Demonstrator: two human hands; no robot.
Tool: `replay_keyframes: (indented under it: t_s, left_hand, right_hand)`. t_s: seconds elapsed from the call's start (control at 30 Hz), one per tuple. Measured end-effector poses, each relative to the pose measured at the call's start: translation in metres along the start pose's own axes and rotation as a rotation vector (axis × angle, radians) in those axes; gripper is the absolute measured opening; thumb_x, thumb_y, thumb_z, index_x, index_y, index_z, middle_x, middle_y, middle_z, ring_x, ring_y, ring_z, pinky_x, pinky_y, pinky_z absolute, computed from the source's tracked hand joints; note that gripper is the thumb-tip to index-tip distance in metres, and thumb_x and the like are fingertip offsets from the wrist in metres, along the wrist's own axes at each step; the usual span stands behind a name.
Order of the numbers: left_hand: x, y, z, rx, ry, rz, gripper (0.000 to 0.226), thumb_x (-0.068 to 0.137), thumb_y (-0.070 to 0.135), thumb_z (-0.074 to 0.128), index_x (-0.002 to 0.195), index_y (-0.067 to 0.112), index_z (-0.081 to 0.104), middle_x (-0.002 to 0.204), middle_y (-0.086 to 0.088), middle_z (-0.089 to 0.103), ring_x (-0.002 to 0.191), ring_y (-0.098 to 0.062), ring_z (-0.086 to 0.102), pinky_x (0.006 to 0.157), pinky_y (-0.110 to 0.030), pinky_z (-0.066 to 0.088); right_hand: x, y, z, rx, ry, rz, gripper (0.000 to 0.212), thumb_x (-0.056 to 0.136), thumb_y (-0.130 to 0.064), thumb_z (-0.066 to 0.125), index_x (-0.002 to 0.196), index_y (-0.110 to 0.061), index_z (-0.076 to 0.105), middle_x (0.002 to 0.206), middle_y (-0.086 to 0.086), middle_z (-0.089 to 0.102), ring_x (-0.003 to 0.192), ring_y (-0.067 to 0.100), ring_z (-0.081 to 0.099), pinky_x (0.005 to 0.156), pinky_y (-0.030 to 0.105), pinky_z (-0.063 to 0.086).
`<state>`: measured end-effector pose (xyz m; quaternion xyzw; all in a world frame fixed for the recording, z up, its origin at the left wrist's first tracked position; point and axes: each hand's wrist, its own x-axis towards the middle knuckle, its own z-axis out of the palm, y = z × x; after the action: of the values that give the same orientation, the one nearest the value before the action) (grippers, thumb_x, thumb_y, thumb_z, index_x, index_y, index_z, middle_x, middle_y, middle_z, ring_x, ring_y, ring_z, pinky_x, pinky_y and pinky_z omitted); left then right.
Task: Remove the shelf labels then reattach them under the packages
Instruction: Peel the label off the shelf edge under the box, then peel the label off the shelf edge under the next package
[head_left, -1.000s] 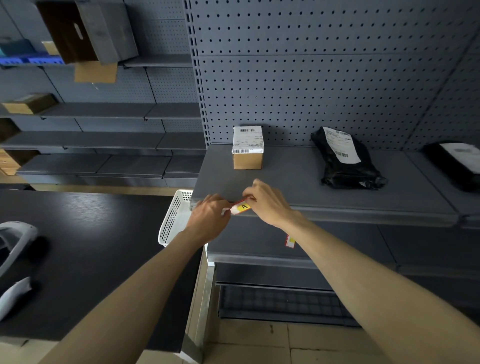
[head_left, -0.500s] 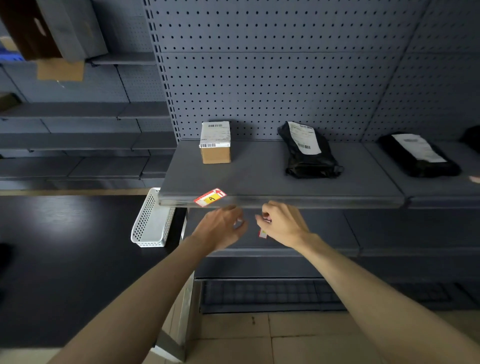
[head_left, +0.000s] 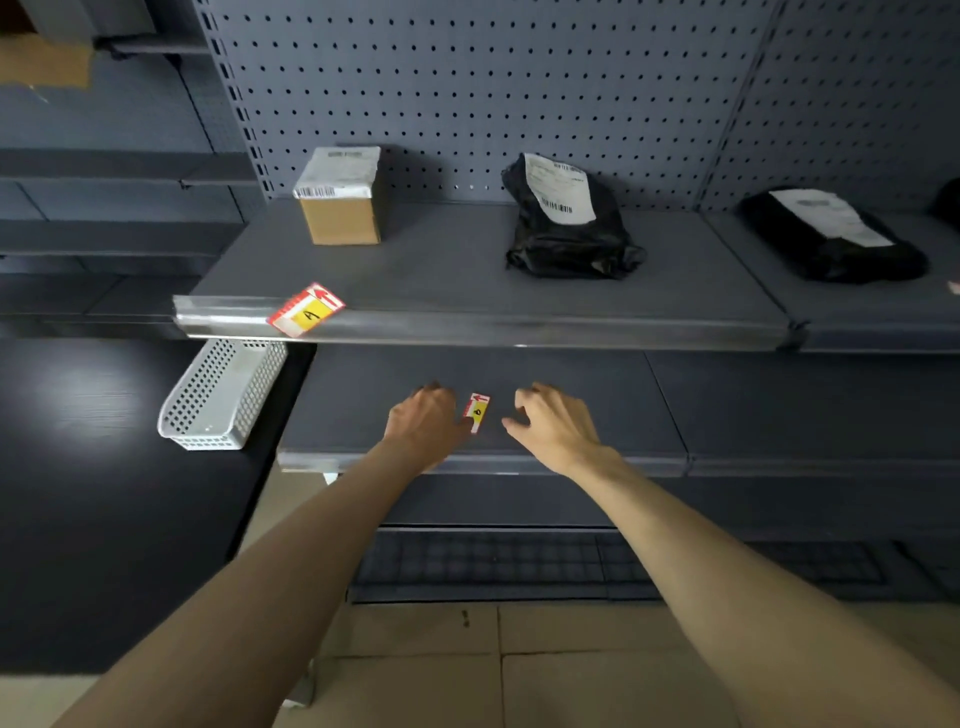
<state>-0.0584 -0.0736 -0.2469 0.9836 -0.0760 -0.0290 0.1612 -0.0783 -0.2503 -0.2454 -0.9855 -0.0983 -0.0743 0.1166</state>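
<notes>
L hand (head_left: 423, 423) pinches small label (head_left: 477, 412) by fingertips, prob. lifting it off lower shelf (head_left: 597, 395); R hand (head_left: 553, 421) half-curled, empty. Label A (head_left: 306, 310) sits crooked on upper rail (head_left: 519, 327), under box (head_left: 340, 200); black bag (head_left: 569, 223) lacks one.

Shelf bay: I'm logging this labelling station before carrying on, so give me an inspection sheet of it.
Surface: grey metal shelves, pegboard back.
Job's things: red-and-yellow label marked A tilted on upper shelf edge, below brown cardboard box; small red-and-yellow label on lower shelf; two black mailer bags.
Clutter: white perforated plastic basket.
Grips: left hand touching small label; right hand open.
Cables: nothing seen.
Surroundings: dark table, tiled floor.
</notes>
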Motion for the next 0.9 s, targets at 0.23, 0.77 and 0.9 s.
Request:
replay_keyframes:
  t_s: [0.23,0.77,0.9]
  left_hand:
    - [0.046,-0.006,0.077,0.003,-0.015,-0.199,0.059,0.084,0.053,0.063,0.126,0.013,0.054,0.131,-0.01,0.054,0.125,-0.029,0.046,0.101,-0.045,0.044]
    - [0.111,-0.015,0.144,-0.349,0.055,-0.326,0.027,0.079,0.015,0.071,0.105,0.012,0.067,0.11,-0.008,0.066,0.101,-0.028,0.065,0.09,-0.039,0.055]
    - [0.078,0.005,0.109,-0.515,0.068,-0.136,0.015,0.075,0.003,0.069,0.079,0.017,0.071,0.078,-0.002,0.07,0.071,-0.015,0.064,0.06,-0.014,0.05]
  right_hand:
    - [0.021,0.037,0.074,-0.003,-0.017,-0.005,0.035,0.095,-0.033,0.055,0.116,-0.006,0.06,0.115,0.013,0.06,0.11,0.029,0.055,0.079,0.04,0.051]
    - [0.04,0.076,0.131,0.085,0.085,-0.023,0.029,0.097,-0.034,0.05,0.111,-0.009,0.059,0.113,0.009,0.061,0.105,0.026,0.056,0.087,0.037,0.048]
    - [0.026,0.073,0.091,0.18,0.018,0.043,0.029,0.096,-0.028,0.054,0.119,-0.011,0.051,0.119,0.009,0.058,0.103,0.027,0.062,0.083,0.036,0.05]
